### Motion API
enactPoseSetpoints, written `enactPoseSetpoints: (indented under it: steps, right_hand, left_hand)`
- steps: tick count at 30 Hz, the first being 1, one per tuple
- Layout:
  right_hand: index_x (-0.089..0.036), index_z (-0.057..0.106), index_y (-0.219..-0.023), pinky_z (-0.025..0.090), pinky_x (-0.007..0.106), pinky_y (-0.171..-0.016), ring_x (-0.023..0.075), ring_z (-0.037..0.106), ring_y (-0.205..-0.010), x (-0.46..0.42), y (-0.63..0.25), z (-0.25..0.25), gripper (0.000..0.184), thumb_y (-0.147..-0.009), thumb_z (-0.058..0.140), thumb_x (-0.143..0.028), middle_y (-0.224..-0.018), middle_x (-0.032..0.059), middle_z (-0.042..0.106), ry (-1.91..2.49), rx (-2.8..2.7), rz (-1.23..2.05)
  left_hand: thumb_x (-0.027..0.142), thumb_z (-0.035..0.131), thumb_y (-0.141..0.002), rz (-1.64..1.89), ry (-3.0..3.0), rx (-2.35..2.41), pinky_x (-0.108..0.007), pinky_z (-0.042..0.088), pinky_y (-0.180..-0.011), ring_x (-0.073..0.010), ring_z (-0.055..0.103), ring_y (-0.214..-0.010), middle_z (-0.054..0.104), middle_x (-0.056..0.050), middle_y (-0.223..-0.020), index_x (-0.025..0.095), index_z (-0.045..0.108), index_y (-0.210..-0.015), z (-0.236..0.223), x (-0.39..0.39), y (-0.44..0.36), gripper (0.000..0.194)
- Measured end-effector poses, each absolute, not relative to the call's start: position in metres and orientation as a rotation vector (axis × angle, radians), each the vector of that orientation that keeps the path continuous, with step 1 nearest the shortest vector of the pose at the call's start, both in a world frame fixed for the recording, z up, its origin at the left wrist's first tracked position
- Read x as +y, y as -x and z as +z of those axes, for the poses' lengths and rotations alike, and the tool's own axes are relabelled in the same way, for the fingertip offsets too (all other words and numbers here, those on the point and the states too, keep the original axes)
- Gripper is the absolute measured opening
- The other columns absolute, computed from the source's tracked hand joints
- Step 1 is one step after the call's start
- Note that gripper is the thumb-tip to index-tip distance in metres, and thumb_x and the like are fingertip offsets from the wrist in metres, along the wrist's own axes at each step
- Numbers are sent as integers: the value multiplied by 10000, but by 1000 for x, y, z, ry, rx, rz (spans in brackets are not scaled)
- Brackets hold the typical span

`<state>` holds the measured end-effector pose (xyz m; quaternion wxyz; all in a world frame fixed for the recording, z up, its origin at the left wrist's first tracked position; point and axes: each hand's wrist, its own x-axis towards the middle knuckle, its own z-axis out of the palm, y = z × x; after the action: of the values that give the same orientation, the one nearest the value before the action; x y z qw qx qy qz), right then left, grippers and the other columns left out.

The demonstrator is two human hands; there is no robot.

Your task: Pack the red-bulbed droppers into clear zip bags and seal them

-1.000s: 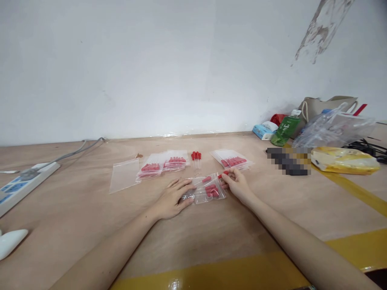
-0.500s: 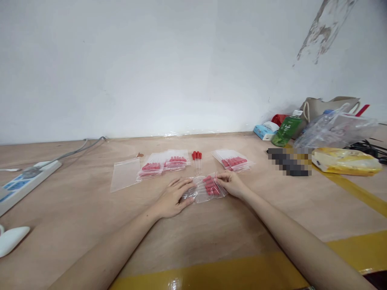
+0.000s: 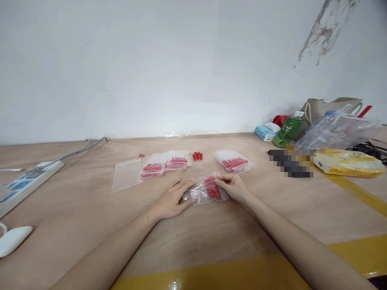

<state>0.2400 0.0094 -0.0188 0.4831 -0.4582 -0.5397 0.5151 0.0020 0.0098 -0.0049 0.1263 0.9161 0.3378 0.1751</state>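
Observation:
A clear zip bag holding several red-capped droppers lies on the wooden table in front of me. My left hand lies flat with spread fingers on the bag's left end. My right hand pinches the bag's right edge beside the red caps. Three loose red-capped droppers lie just beyond the bag. Filled bags rest to the left of them, and another filled bag to the right. An empty zip bag lies farther left.
A white power strip with a grey cable sits at the left, a white object nearer me. At the right stand a green bottle, a tissue pack, clear plastic bags and a yellow packet. Yellow tape edges the table.
A dropper held outside the bag by my right hand has gone in with the rest; the red caps now lie bunched together. My right hand shifted to the bag's right edge. My left hand stayed.

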Motion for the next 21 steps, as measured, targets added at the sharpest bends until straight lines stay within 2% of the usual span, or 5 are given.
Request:
enactPoseSetpoints:
  steps: [7, 13, 15, 18, 21]
  right_hand:
    - [-186, 518, -625, 406, 222, -442, 92, 484, -449, 10, -258, -9, 328, -609, 658, -481, -523, -43, 530, 1140, -1158, 992]
    - [-205, 447, -662, 449, 236, -468, 111, 548, -508, 20, -295, 3, 315, -591, 666, -420, -624, -31, 575, 1029, -805, 841]
    - [-210, 405, -655, 428, 212, -433, 93, 527, -482, 29, -295, 3, 338, -584, 666, -413, -605, -46, 548, 1002, -716, 785]
    - [-219, 369, -661, 395, 190, -398, 80, 493, -451, 45, -280, -3, 330, -619, 632, -415, -553, -64, 495, 1040, -713, 778]
    - [-224, 406, -752, 463, 228, -493, 109, 566, -570, 55, -261, -14, 269, -654, 592, -392, -655, -34, 557, 1047, -818, 828]
  left_hand:
    - [377, 417, -883, 722, -2666, 1066, -391, 272, -1049, -210, 281, -1279, 392, -42, -1344, 228, 389, -1261, -8, 8, 1, 407]
    - [352, 388, -882, 1371, -2441, 1827, -399, 238, -1048, -216, 348, -1222, 466, -71, -1230, 191, 444, -1143, 2, 31, 29, 312]
    - [327, 370, -889, 1264, -2226, 2223, -373, 219, -1053, -212, 320, -1234, 413, -77, -1278, 166, 409, -1185, 6, 43, 49, 339]
    - [278, 400, -868, 1119, -2024, 2442, -497, 171, -1028, -337, 210, -1273, 327, -178, -1330, 76, 397, -1210, 6, 58, 81, 397]
    - [354, 401, -859, 795, -1934, 2496, -566, 169, -990, -421, 162, -1271, 264, -253, -1354, 14, 356, -1246, -4, 69, 107, 517]
